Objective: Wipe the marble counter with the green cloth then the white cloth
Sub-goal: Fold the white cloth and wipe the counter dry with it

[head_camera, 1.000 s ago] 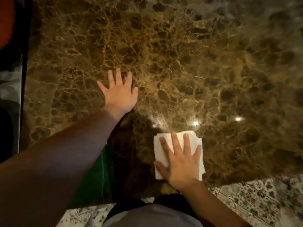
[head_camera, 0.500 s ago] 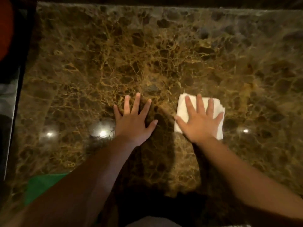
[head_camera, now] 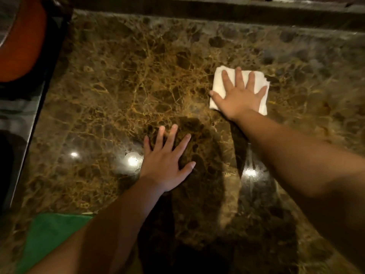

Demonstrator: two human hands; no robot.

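On the far right of the marble counter (head_camera: 122, 80), pressing the folded white cloth (head_camera: 219, 86) flat under the spread right hand (head_camera: 240, 95), bracing with the open left hand (head_camera: 166, 165), leaving the green cloth (head_camera: 49, 234) near left.

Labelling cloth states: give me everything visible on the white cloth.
The white folded cloth looks like soft fabric or thick paper, folded into a rough square with layered edges showing at its right side. It lies flat on the brown veined marble counter, towards the far right. The right hand presses on it with straight, spread fingers, covering its middle. Nothing else touches it.
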